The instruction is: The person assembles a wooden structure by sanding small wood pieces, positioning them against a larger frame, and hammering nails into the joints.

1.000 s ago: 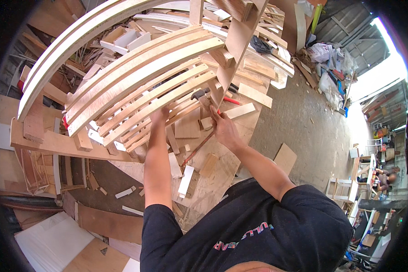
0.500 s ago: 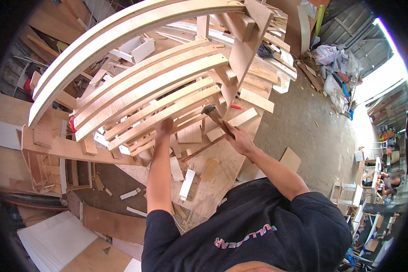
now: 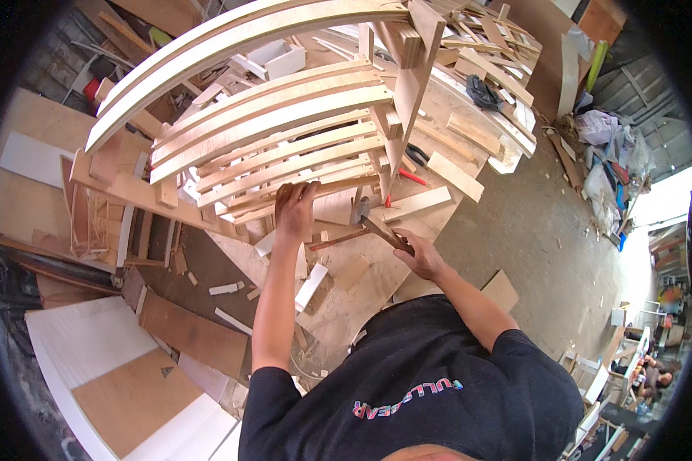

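A curved wooden frame point(image 3: 415, 84), fitted with several pale slats point(image 3: 284, 157), stands tilted in front of me on the worktable point(image 3: 346, 303). My left hand point(image 3: 294, 211) is closed around the lowest, nearest wooden slat point(image 3: 347, 184), with its fingers over the top edge. In my right hand point(image 3: 420, 256) is a hammer point(image 3: 380, 228), gripped by its wooden handle. The hammer's dark head is up and to the left, just below the slat's right end and seemingly apart from it. The fingertips behind the slat are partly hidden.
Offcuts point(image 3: 419, 207) and a white block point(image 3: 311, 286) litter the table. Red-handled tools point(image 3: 411, 177) lie right of the frame. Stacked boards point(image 3: 507, 46) stand behind, plastic bags point(image 3: 603, 131) at the far right. Panels point(image 3: 142, 392) lean at lower left; another person point(image 3: 653, 376) sits far right.
My left hand has come from among the slats to the lowest one and grips it. The hammer has moved slightly down and away from the frame's side. The whole view has shifted.
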`<state>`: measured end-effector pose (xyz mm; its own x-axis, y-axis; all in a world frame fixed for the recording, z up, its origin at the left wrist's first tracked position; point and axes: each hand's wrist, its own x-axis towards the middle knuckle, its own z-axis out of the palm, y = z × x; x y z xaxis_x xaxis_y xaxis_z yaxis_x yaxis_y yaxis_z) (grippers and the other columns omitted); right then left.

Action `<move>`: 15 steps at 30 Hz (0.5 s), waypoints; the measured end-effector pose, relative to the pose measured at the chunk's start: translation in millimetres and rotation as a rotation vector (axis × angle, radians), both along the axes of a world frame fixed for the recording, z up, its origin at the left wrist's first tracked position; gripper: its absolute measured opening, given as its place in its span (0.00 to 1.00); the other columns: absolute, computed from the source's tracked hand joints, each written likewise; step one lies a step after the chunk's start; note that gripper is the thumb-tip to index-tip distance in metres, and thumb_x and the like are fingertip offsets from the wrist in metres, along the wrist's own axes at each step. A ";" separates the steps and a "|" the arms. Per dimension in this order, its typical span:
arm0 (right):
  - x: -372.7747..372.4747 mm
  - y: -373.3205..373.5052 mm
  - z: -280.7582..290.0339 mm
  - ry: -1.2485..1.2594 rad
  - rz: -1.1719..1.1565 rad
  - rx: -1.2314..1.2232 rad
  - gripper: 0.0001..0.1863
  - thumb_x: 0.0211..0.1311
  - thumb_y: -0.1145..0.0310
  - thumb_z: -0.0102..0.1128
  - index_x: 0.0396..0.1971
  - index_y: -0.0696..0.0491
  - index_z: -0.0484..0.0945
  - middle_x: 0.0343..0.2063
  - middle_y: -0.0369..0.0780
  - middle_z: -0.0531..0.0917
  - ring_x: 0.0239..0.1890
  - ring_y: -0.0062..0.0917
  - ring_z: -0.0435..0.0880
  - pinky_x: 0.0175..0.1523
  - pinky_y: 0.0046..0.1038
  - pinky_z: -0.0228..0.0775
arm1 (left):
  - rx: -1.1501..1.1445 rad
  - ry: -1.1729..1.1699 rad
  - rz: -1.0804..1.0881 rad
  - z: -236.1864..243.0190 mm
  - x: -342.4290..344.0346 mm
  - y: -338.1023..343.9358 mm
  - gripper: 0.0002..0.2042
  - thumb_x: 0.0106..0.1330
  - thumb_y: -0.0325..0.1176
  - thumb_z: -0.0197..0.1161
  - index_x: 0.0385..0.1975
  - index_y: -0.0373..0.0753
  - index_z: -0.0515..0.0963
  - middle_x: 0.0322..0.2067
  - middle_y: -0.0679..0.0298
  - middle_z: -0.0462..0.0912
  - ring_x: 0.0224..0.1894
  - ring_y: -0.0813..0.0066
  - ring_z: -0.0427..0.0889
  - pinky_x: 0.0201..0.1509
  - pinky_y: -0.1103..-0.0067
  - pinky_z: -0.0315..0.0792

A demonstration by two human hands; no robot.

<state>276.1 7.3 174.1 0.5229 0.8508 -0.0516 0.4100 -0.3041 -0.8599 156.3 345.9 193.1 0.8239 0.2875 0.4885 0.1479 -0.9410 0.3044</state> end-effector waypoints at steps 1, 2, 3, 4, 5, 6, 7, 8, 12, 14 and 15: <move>-1.2 -8.8 5.3 -0.029 0.015 0.004 0.29 0.69 0.65 0.67 0.67 0.54 0.70 0.43 0.53 0.85 0.44 0.48 0.86 0.50 0.43 0.77 | -0.013 -0.007 -0.036 1.4 2.8 0.2 0.19 0.66 0.25 0.57 0.56 0.43 0.82 0.49 0.53 0.85 0.52 0.50 0.81 0.63 0.57 0.70; -2.1 -17.0 9.5 -0.057 0.027 0.008 0.29 0.68 0.65 0.67 0.67 0.54 0.70 0.43 0.53 0.85 0.44 0.48 0.86 0.50 0.43 0.77 | -0.046 -0.020 -0.051 1.3 0.0 -5.2 0.18 0.67 0.25 0.56 0.55 0.43 0.83 0.49 0.54 0.85 0.51 0.51 0.81 0.63 0.58 0.71; -3.5 -25.9 13.0 -0.085 0.038 0.013 0.29 0.68 0.66 0.67 0.67 0.53 0.71 0.42 0.53 0.85 0.43 0.47 0.86 0.50 0.43 0.77 | -0.078 -0.033 -0.067 1.1 -2.6 -10.8 0.18 0.67 0.25 0.56 0.54 0.43 0.83 0.49 0.56 0.86 0.51 0.52 0.82 0.62 0.60 0.71; -4.0 -36.5 16.4 -0.078 0.020 0.018 0.30 0.68 0.65 0.67 0.67 0.54 0.70 0.43 0.53 0.85 0.43 0.47 0.86 0.49 0.43 0.77 | -0.110 -0.051 -0.082 2.3 -2.7 -16.3 0.17 0.68 0.25 0.55 0.53 0.43 0.84 0.48 0.57 0.86 0.50 0.53 0.82 0.62 0.61 0.72; -9.0 -49.6 17.5 -0.066 -0.004 0.023 0.31 0.69 0.64 0.67 0.68 0.54 0.70 0.43 0.53 0.85 0.43 0.47 0.86 0.49 0.43 0.77 | -0.084 -0.065 -0.129 4.4 -4.7 -24.7 0.17 0.69 0.26 0.54 0.55 0.42 0.83 0.47 0.57 0.86 0.49 0.53 0.83 0.60 0.61 0.73; -13.1 -62.0 18.6 -0.053 -0.029 0.027 0.31 0.69 0.63 0.67 0.69 0.55 0.69 0.43 0.53 0.85 0.43 0.46 0.86 0.49 0.43 0.77 | -0.078 -0.074 -0.153 6.0 -6.2 -34.2 0.18 0.69 0.27 0.55 0.56 0.43 0.82 0.47 0.57 0.86 0.50 0.53 0.83 0.60 0.61 0.73; -16.1 -75.9 20.1 -0.050 -0.062 0.057 0.32 0.69 0.62 0.67 0.69 0.56 0.68 0.40 0.51 0.85 0.40 0.43 0.86 0.47 0.42 0.77 | -0.077 -0.082 -0.181 8.0 -6.7 -46.6 0.18 0.69 0.27 0.55 0.57 0.43 0.82 0.46 0.57 0.86 0.50 0.53 0.83 0.60 0.61 0.73; -18.4 -89.4 21.7 -0.048 -0.096 0.087 0.33 0.69 0.60 0.66 0.70 0.57 0.68 0.38 0.49 0.85 0.38 0.40 0.85 0.45 0.40 0.78 | -0.076 -0.091 -0.210 7.8 -8.4 -57.2 0.19 0.69 0.28 0.56 0.59 0.43 0.81 0.46 0.58 0.86 0.50 0.54 0.83 0.59 0.61 0.73; -30.4 -134.0 25.8 0.284 -0.300 0.164 0.36 0.71 0.53 0.64 0.71 0.59 0.67 0.28 0.39 0.81 0.27 0.25 0.80 0.35 0.30 0.75 | -0.196 -0.002 -0.057 4.9 -26.5 -115.0 0.18 0.71 0.33 0.62 0.59 0.45 0.80 0.44 0.59 0.85 0.46 0.54 0.84 0.51 0.62 0.78; -28.1 -147.2 28.1 0.334 -0.398 0.082 0.34 0.74 0.54 0.61 0.71 0.59 0.68 0.25 0.36 0.77 0.24 0.19 0.76 0.31 0.26 0.71 | -0.245 0.062 0.036 -6.6 -39.0 -147.2 0.16 0.70 0.37 0.66 0.56 0.45 0.82 0.41 0.59 0.84 0.45 0.54 0.85 0.44 0.62 0.79; -24.6 -151.7 28.9 0.359 -0.444 0.039 0.33 0.75 0.54 0.60 0.71 0.59 0.68 0.23 0.34 0.76 0.22 0.16 0.73 0.29 0.23 0.70 | -0.257 0.111 0.067 -24.7 -43.8 -159.2 0.16 0.69 0.37 0.67 0.55 0.45 0.82 0.40 0.59 0.84 0.45 0.55 0.85 0.43 0.62 0.79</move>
